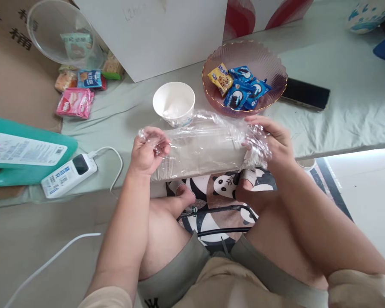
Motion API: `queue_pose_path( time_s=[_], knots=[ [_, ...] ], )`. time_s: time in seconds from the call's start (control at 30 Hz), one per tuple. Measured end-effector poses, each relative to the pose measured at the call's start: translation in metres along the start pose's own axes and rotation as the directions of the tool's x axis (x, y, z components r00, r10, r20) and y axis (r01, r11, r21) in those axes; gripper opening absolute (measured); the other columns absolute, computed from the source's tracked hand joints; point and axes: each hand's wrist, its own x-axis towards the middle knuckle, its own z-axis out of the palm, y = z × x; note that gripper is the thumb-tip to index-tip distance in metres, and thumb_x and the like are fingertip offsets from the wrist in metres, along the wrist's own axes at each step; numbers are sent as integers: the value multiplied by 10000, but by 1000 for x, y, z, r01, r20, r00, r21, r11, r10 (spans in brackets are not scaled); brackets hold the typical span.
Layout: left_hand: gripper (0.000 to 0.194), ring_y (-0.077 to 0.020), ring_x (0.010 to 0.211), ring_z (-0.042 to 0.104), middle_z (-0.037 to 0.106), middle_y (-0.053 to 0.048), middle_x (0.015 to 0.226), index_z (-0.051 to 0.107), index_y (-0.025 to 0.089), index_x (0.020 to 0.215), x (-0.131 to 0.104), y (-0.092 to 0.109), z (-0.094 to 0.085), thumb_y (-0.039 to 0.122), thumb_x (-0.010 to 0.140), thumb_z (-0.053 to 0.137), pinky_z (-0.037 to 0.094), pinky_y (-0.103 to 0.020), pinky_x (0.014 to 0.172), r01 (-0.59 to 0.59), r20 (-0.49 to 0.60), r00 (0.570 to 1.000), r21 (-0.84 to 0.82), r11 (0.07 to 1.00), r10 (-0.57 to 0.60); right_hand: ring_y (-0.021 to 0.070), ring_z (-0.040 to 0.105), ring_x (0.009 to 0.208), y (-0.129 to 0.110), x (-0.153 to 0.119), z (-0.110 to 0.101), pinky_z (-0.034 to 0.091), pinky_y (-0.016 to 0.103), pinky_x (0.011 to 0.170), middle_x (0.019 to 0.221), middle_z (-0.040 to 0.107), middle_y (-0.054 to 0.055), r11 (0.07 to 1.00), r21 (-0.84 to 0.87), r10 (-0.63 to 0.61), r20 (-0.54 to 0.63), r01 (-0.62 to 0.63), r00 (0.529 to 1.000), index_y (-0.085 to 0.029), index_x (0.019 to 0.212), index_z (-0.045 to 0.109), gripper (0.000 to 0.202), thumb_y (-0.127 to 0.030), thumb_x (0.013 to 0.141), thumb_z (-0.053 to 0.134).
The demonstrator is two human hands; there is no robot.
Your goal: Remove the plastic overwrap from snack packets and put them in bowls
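A sheet of clear plastic wrap stretches between my two hands above the near edge of the cloth-covered bench. My left hand pinches its left end, fingers curled in. At the other end, the film is bunched up in the grip of my right hand. Just behind the film stands a white paper bowl, its lower front partly covered by the plastic. Farther right, a pinkish ribbed glass bowl with a gold rim holds several blue snack packets and a yellow cookie packet.
Left on the bench are a clear plastic tub, a pink snack pack, a teal jug and a white power strip with a cable. A black box lies right of the glass bowl. A white box stands behind.
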Motion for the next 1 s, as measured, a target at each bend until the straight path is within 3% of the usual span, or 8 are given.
queue_pose_path(
  time_s=[0.1,0.2,0.37,0.5,0.67,0.8,0.93,1.0],
  knots=[
    [360,-75,426,476,622,37,610,645,262,650,-4,4,-2,471,596,933,374,-237,403,-19,69,997,-38,999,22,228,716,844,-4,0,-2,586,378,593,1228,717,34,979,204,49,-80,-31,996,-316,836,733,163,-455,762,774],
    [268,-69,443,485,639,20,665,665,252,608,-6,8,-4,362,596,910,405,-252,435,6,111,994,-53,999,0,173,656,672,-4,2,-6,553,381,557,1252,697,24,951,280,151,-64,-128,986,-293,749,685,223,-470,695,810],
    [82,-94,510,532,666,-15,674,685,220,565,-1,5,-2,158,551,738,383,-229,443,44,10,999,31,999,-44,145,617,660,5,8,-13,521,336,551,1221,697,29,940,279,234,-102,-198,967,-252,654,612,291,-396,598,859],
    [98,-82,522,524,672,-34,713,656,184,579,5,-3,-3,91,557,635,377,-215,451,84,-87,994,129,988,-73,175,653,797,10,8,-12,519,317,595,1230,682,49,963,211,207,-170,-170,963,-239,660,604,268,-391,625,821],
    [358,-118,578,615,710,-20,805,655,243,953,10,-6,-8,105,625,611,484,-224,522,127,-120,986,116,985,-113,146,610,739,7,3,-8,469,278,583,977,662,19,986,147,104,-151,-81,983,-259,838,652,228,-280,641,765],
    [353,-212,749,728,743,-62,931,574,289,1145,6,-4,-9,388,814,642,594,-328,635,175,-77,983,91,980,-168,122,492,549,6,-3,-7,360,257,470,718,577,-23,987,-42,154,-56,-157,986,-271,912,639,169,-241,750,673],
    [753,-249,931,742,708,-96,1199,488,362,1339,4,-11,-14,412,675,839,608,-358,728,123,94,985,204,971,-144,120,563,637,7,-4,-6,434,269,526,957,649,4,994,-78,69,-34,-71,997,-284,996,613,295,-233,719,702],
    [820,-270,1077,709,641,-103,1324,466,384,1366,4,-16,-19,415,652,869,599,-380,823,-14,69,998,278,960,-5,144,622,748,8,-3,-6,497,297,627,1024,649,15,991,-134,-17,-21,14,1000,-288,1012,618,313,-249,716,713]
  ],
)
